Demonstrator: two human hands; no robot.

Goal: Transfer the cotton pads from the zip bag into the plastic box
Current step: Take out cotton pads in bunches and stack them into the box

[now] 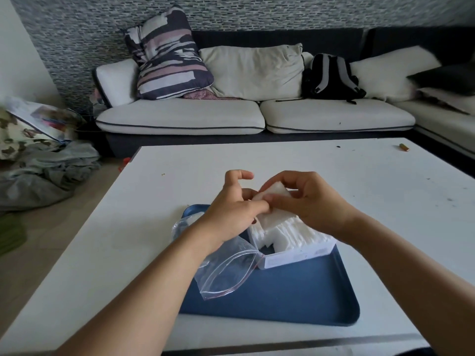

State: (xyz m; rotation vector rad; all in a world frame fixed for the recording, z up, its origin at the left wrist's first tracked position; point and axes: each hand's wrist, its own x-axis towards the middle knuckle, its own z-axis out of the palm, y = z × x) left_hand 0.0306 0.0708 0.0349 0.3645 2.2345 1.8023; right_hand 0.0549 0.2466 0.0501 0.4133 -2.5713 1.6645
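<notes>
A clear plastic box (pixel 298 258) stands on a blue tray (pixel 295 296) and holds a row of white cotton pads (pixel 295 233). Just above the box, my left hand (pixel 231 209) and my right hand (pixel 305 199) together pinch a small stack of cotton pads (pixel 273 192). The clear zip bag (pixel 226 271) lies open on the tray's left part, under my left forearm. It looks nearly empty; its far end is hidden by my wrist.
The tray sits near the front of a white table (pixel 282 160). A small orange object (pixel 404 147) lies at the table's far right. A sofa (pixel 257 116) with cushions and a black backpack (pixel 331 78) stands behind. Clothes lie on the floor at left.
</notes>
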